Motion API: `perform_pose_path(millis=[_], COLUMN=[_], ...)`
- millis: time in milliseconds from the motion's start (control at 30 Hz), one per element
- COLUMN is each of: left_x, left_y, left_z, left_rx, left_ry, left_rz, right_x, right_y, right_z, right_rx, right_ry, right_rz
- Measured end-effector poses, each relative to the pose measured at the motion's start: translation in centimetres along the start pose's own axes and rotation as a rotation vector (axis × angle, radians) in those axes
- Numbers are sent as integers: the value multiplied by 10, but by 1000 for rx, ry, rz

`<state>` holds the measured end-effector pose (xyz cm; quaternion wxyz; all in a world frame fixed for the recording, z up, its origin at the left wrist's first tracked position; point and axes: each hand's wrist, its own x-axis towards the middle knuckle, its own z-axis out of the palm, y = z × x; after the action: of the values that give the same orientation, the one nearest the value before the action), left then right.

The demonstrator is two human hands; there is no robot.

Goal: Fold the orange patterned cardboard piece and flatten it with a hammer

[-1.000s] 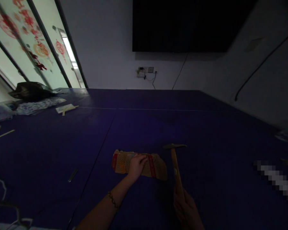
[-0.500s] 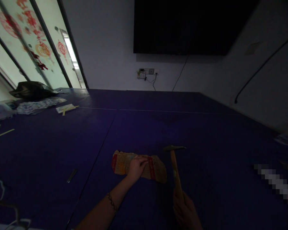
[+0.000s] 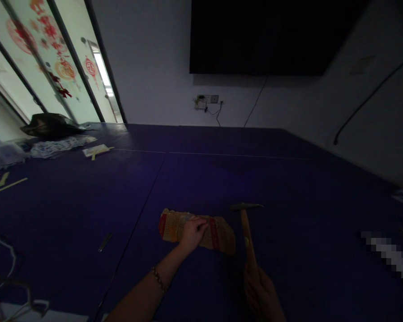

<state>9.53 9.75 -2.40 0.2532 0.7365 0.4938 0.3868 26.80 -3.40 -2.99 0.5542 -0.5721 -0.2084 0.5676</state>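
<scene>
A tan, patterned flat piece with red bands point(image 3: 226, 237) lies on the dark blue tabletop point(image 3: 188, 179). Over its middle is my left hand point(image 3: 193, 232), fingers pinched together; whatever is between the fingertips is too small to name. My right hand point(image 3: 260, 288) is wrapped round the lower wooden handle of a hammer point(image 3: 246, 226). The hammer stands to the right of the tan piece, apart from it, with its dark metal head at the far end.
A thin metal strip point(image 3: 105, 242) lies left of the tan piece. Further left are a yellow stick point(image 3: 8, 187), papers point(image 3: 58, 146), a black bag point(image 3: 50, 125) and a white cable point(image 3: 13, 259). A large dark screen point(image 3: 272, 36) hangs on the wall.
The whole view has shifted slightly, so things appear a little further right. Both hands keep nearly the same pose; the hammer remains in my right hand.
</scene>
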Motion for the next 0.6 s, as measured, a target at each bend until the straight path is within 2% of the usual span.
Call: perform_pose_path(millis=[200,400,600], left_x=[-1,1,2], left_y=[-3,-2,-3], left_z=[2,0,1], left_rx=[5,33,43], left_ry=[-10,-60,-69], left_rz=[38,56,85], right_x=[-1,-1,-17], right_y=[2,0,-2], right_z=[1,3,2], right_rx=[18,-12,-54], right_ry=[33,-6,114], right_rz=[0,-3,-56])
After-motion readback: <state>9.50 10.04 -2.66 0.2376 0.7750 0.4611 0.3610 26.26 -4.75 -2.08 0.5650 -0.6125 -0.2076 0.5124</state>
